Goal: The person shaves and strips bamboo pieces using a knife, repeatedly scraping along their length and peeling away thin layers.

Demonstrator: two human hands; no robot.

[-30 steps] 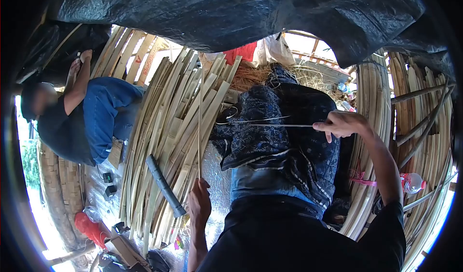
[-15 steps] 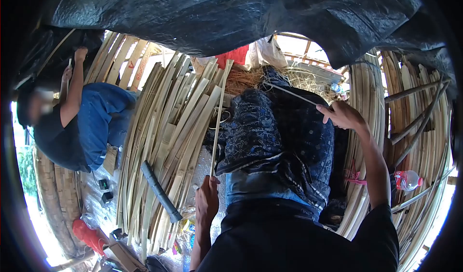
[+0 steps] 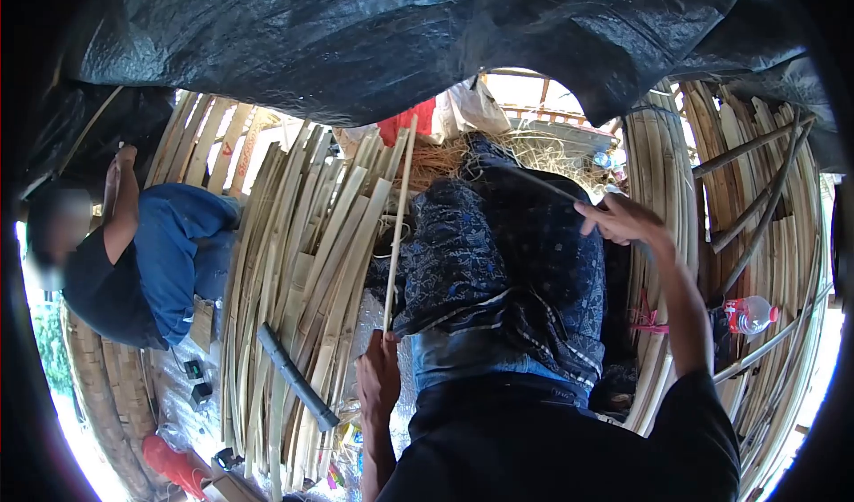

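Upright in front of me, a long narrow bamboo strip [image 3: 399, 222] has its lower end in the fist of my left hand [image 3: 378, 373]. My right hand [image 3: 621, 218] is closed around the near end of a long, thin grey piece [image 3: 544, 182] that points away up and to the left over my lap. That piece is blurred, and I cannot tell whether it is a blade or a thin strip. Patterned dark cloth [image 3: 458, 253] covers my legs between the two hands.
Many split bamboo slats [image 3: 302, 271] lie in a pile on my left, with a dark grey tube-like tool [image 3: 296, 377] across them. Another person [image 3: 133, 253] sits beyond. More slats [image 3: 660, 199] and a plastic bottle [image 3: 750, 315] are on my right. Black sheeting [image 3: 374, 44] hangs overhead.
The view has shifted slightly. My left hand still holds the bamboo strip upright; the thin piece in my right hand now looks darker and blurred. The other person's raised arms are lower in view.
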